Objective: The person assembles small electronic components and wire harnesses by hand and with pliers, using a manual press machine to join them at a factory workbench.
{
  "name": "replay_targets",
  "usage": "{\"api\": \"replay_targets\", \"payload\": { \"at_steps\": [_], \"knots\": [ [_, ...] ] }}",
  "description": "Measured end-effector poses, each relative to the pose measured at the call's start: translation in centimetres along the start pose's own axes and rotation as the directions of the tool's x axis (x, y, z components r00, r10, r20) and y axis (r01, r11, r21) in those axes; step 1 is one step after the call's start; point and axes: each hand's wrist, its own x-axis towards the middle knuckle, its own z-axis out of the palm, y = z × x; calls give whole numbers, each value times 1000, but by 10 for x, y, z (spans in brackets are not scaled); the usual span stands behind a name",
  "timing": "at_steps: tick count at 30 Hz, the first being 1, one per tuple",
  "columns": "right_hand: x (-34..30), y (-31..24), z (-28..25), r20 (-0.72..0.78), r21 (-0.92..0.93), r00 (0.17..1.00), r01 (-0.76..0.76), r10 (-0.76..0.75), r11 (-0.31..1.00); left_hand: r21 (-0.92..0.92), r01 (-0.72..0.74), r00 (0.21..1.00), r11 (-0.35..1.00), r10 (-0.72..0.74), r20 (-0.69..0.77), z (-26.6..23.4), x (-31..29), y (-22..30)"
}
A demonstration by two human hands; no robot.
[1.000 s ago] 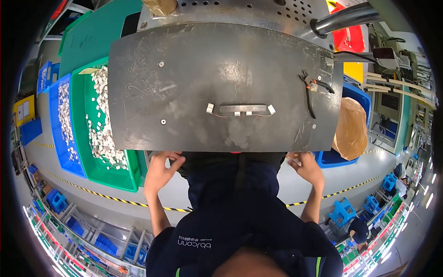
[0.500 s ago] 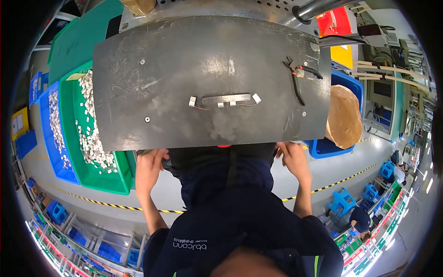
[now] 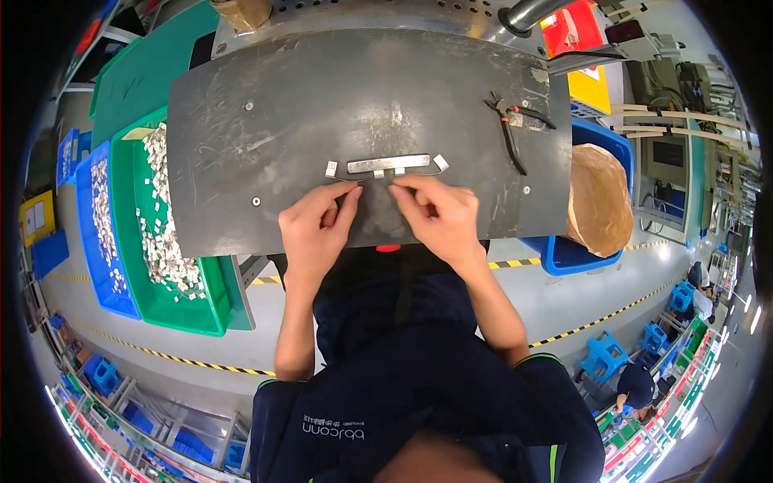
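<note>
A grey metal bar lies on the dark work plate, with thin wires and small white connectors along its near side. One connector sits beyond its left end and another beyond its right end. My left hand reaches over the plate, thumb and forefinger pinched together beside the left wire. Opposite it, my right hand has its thumb and forefinger closed just below the right inner connector. Whatever the fingertips hold, if anything, is too small to make out.
Cutting pliers with dark handles lie on the plate's right side. Left of the plate, a green bin and a blue bin hold many white connectors. A blue bin on the right contains a brown paper bag.
Both hands have risen from below the plate's near edge onto the plate, their fingertips now close to the wires. The bar and pliers look unmoved on the plate; the view has shifted slightly.
</note>
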Motion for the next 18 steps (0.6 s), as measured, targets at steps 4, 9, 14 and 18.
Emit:
{"api": "replay_targets", "payload": {
  "at_steps": [4, 9, 14, 18],
  "knots": [
    [-4, 3, -9, -111, -66, 985, -138, 130, 988, 47, -72, 996, 996, 74, -54, 6, 0, -4],
    [-2, 4, -1, -91, -92, 990, -115, 107, 989, 73, -45, 999, 996, 47, -26, 11, 7, 1],
    [0, 2, -1, -100, -114, 989, -120, 109, 986, 48, -52, 998, 997, 54, -32, 11, 8, 1],
    [-6, 6, -10, 3, -115, 994, -109, 110, 987, 39, 22, 996, 999, -26, 88, -1, 6, 5]
  ]
}}
